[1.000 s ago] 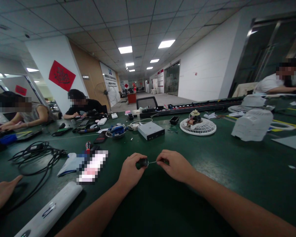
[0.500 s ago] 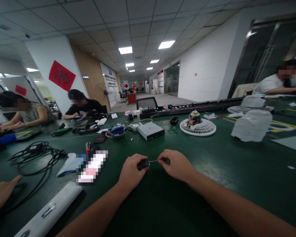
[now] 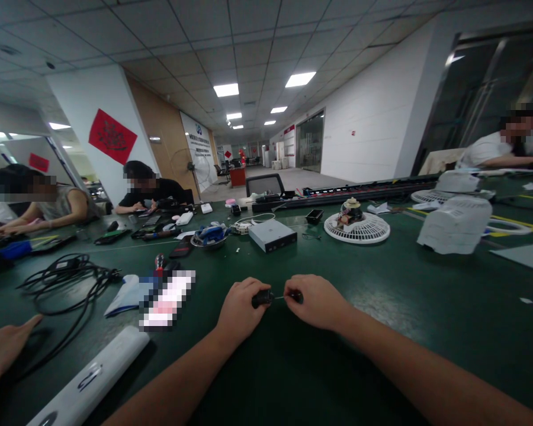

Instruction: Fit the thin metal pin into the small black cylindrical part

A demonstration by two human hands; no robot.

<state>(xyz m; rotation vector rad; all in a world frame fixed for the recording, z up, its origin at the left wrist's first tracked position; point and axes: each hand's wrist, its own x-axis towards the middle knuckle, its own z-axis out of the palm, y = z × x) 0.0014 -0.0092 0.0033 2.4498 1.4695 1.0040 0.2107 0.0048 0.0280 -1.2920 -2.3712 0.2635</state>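
The person's left hand [image 3: 240, 310] sits low over the desk [image 3: 270, 367], its fingers curled round a small dark cylinder [image 3: 262, 297] held on its side, one end facing the other hand. Opposite, the right hand [image 3: 317, 300] has its fingers pinched on the dark end of a thin tool [image 3: 279, 297], perhaps a screwdriver, whose slim metal shaft spans the short gap between the hands. From here I can't tell whether its tip is seated in the cylinder or just touching it.

I'd call the work partway along: both pieces are up in the hands and lined up with each other, yet the cylinder looks whole, and I see no piece of it set down close by. Whatever the tool is doing at that end seems unfinished, and neither piece is laid aside.

Farther over lie a grey metal box [image 3: 273, 235] and a white fan grille [image 3: 364, 229] with its motor [image 3: 352, 212] exposed, and a white housing [image 3: 455, 225] stands to the right. Neither hand touches these. Whether the cylinder belongs to any of them, I can't say.
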